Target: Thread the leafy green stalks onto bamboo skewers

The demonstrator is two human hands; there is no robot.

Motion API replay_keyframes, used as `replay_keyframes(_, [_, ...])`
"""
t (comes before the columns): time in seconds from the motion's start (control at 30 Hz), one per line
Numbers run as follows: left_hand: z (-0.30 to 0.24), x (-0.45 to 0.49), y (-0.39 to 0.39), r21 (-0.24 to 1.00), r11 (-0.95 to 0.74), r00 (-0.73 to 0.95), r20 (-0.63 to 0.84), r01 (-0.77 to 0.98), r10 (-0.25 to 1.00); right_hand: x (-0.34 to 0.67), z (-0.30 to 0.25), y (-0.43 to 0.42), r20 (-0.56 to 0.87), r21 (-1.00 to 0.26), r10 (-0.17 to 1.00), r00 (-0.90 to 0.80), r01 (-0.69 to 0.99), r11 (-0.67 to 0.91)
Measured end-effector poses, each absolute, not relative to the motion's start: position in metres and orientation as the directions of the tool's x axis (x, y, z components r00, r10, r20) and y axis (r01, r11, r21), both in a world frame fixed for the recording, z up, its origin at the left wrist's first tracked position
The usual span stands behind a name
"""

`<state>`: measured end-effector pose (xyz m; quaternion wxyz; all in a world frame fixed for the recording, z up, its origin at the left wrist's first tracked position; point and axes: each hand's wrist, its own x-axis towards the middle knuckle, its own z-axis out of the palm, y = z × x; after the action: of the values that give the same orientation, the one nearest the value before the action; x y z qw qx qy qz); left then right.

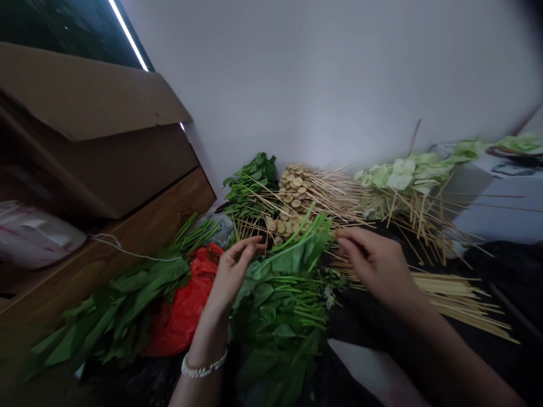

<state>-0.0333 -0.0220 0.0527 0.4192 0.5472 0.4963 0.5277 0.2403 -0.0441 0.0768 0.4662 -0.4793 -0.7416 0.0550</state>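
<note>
Between my hands is a folded leafy green (292, 257) with pale stems, above a pile of leafy greens (280, 328). My left hand (235, 268), with a beaded bracelet at the wrist, is closed in a pinch at the left of the leaf. What lies between its fingertips is too small to make out. My right hand (375, 263) pinches at the leaf's right edge. Beyond them lie skewers of round pale slices (292, 186), their sticks pointing right. Bare wooden skewers (462, 299) lie in a bundle right of my right hand.
At left, more long-leaved greens (127, 305) lie beside a red plastic bag (182, 308). A cardboard box (97, 152) stands on a wooden ledge (169, 209). Skewered pale green leaves (401, 174) are heaped at back right, and bunched greens (254, 181) sit against the white wall (322, 85).
</note>
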Motion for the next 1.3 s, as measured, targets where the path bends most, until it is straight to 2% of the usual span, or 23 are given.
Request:
replay_keyframes(0.1, [0.044, -0.045, -0.02, 0.976, -0.141, -0.061, 0.153, 0.165, 0.986, 0.258, 0.082, -0.038, 0.672, -0.56, 0.739, 0.058, 0.692, 0.455])
replay_keyframes(0.23, [0.025, -0.044, -0.02, 0.889, -0.198, 0.124, 0.161, 0.412, 0.979, 0.269, 0.084, -0.035, 0.693, -0.578, 0.699, 0.178, 0.716, 0.391])
replay_keyframes(0.4, [0.009, -0.029, -0.019, 0.6, -0.378, 0.364, 0.152, 0.705, 0.919, 0.267, 0.084, -0.037, 0.692, -0.584, 0.701, 0.171, 0.703, 0.406])
replay_keyframes(0.53, [0.004, -0.023, -0.017, 0.502, -0.415, 0.414, 0.121, 0.758, 0.902, 0.263, 0.085, -0.039, 0.683, -0.589, 0.72, 0.124, 0.677, 0.442])
replay_keyframes(0.67, [0.005, -0.027, -0.013, 0.561, -0.409, 0.361, 0.201, 0.719, 0.91, 0.259, 0.087, -0.041, 0.684, -0.586, 0.726, 0.073, 0.647, 0.488])
replay_keyframes(0.77, [0.009, -0.034, -0.009, 0.692, -0.353, 0.157, 0.331, 0.63, 0.93, 0.257, 0.089, -0.042, 0.663, -0.598, 0.748, 0.022, 0.616, 0.513])
replay_keyframes(0.87, [0.02, -0.041, -0.005, 0.826, -0.33, -0.065, 0.401, 0.457, 0.914, 0.256, 0.091, -0.044, 0.617, -0.632, 0.787, -0.028, 0.578, 0.516])
replay_keyframes(1.0, [0.042, -0.043, -0.007, 0.895, -0.351, -0.264, 0.421, 0.276, 0.868, 0.251, 0.094, -0.049, 0.572, -0.631, 0.808, -0.145, 0.552, 0.546])
replay_keyframes(1.07, [0.052, -0.04, -0.012, 0.915, -0.338, -0.29, 0.392, 0.22, 0.873, 0.245, 0.093, -0.05, 0.566, -0.609, 0.795, -0.216, 0.541, 0.58])
replay_keyframes(1.2, [0.059, -0.028, -0.023, 0.97, -0.223, -0.181, 0.238, 0.101, 0.954, 0.232, 0.084, -0.052, 0.528, -0.598, 0.788, -0.317, 0.519, 0.61])
replay_keyframes(1.3, [0.056, -0.022, -0.027, 0.982, -0.189, -0.162, 0.191, 0.023, 0.968, 0.224, 0.077, -0.054, 0.493, -0.591, 0.794, -0.355, 0.533, 0.605])
